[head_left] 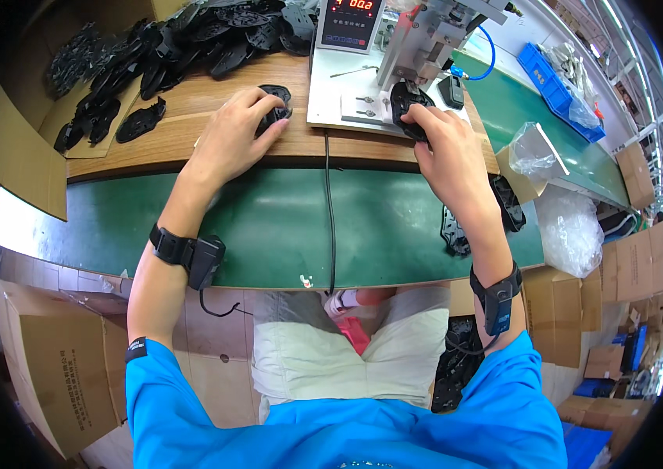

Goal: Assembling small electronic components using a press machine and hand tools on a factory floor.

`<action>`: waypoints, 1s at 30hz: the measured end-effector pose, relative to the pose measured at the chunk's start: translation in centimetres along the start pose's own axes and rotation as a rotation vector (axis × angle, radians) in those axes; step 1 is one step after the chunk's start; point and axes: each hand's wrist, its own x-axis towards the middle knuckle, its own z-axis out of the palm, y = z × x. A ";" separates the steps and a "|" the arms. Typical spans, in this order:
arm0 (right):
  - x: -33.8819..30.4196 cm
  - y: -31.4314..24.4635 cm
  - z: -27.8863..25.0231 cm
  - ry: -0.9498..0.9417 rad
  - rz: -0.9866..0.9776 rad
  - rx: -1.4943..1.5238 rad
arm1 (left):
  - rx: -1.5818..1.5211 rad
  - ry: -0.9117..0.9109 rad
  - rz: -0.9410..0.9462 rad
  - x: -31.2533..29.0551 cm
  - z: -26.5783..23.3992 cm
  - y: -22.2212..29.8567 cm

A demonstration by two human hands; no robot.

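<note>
My left hand (231,134) is closed around a black, oval plastic shell (275,114) on the wooden board (312,86), thumb and fingers on its sides. To the right, my right hand (456,156) grips another black plastic shell (403,97) by its near edge. This second shell lies on the white base plate of a small bench press (425,51), just under the press head. Whether the head touches it, I cannot tell. Beside that shell, a metal fixture block (362,108) sits on the plate.
A heap of black plastic shells (222,35) covers the back left, with a cardboard box (23,156) beside it. A control box with a red display (349,25) stands by the press. A black cable (330,211) crosses the green table (276,227). More shells (508,203) lie near my right forearm.
</note>
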 end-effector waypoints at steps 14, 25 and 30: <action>0.0 0.0 -0.2 -0.003 0.005 0.018 | 0.041 0.021 -0.017 0.0 0.0 0.0; 0.1 0.1 -0.1 0.009 -0.012 0.015 | 0.029 0.015 -0.029 -0.1 0.0 -0.1; 0.2 0.1 0.0 0.018 -0.015 0.011 | 0.043 0.009 -0.032 0.0 0.0 -0.2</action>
